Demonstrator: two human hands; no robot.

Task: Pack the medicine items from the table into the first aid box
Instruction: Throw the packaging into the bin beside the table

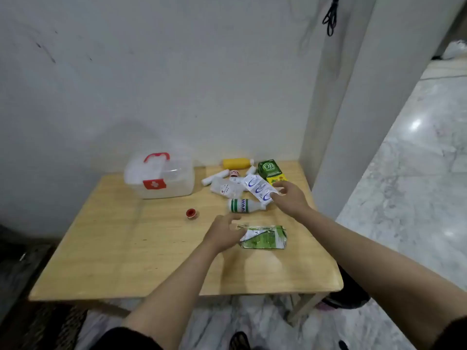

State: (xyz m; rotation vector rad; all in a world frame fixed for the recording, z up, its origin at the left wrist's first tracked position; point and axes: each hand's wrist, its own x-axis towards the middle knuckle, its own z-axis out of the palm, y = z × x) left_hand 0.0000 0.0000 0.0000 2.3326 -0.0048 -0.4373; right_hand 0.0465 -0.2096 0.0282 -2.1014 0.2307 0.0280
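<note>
Both bare arms reach out over the pale wooden worktop, smooth and lightly grained. The right hand has its fingers pinched on the near end of a glossy white sachet strip with blue swirls, which lies slanted across the pile. The left hand hovers with fingers loosely spread and holding nothing, right against the edge of a crinkled green-and-white foil pouch lying flat near the front.

Between the hands, a white plastic bottle with green bands lies on its side. A small round red-topped tin sits alone to the left. Further back: a clear soft plastic packet, a white gauze roll, a yellow plastic bottle on its side, and an upright green-and-yellow cardboard carton just beyond the right hand.

At the back left corner stands the translucent plastic first aid box with a red handle and red cross latch, lid down, well apart from the medicine pile.
</note>
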